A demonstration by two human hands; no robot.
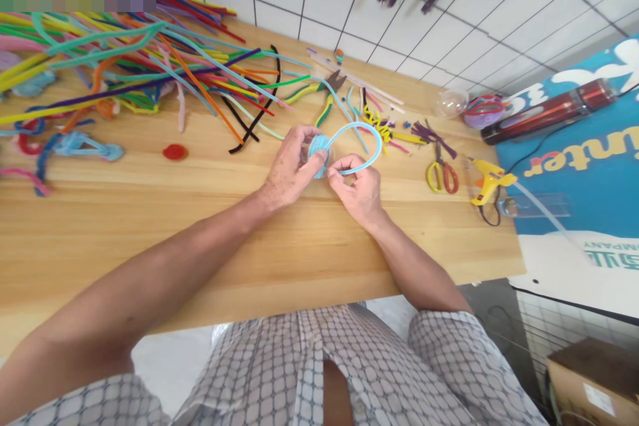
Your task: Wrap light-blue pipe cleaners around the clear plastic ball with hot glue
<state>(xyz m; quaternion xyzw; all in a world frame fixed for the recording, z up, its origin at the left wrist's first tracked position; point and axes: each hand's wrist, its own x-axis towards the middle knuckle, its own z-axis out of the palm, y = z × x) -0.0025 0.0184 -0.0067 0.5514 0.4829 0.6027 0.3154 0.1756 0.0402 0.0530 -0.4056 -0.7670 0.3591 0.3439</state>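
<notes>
Over the middle of the wooden table, my left hand (295,165) is closed around a small bundle wound with light blue pipe cleaner (318,145). The inside of this bundle is mostly hidden by my fingers. From its top a length of the light blue pipe cleaner (378,143) arches out to the right and curves back down in a wide loop. Close beside the bundle, my right hand (357,188) pinches the lower end of that loop between thumb and fingertips.
Many coloured pipe cleaners (200,80) are heaped at the back left. Pliers (324,90) lie beyond my hands. Rightward are scissors (441,173), a yellow glue gun (489,181), a wrapped ball (483,111) and a red flask (549,110). A red disc (175,152) lies left.
</notes>
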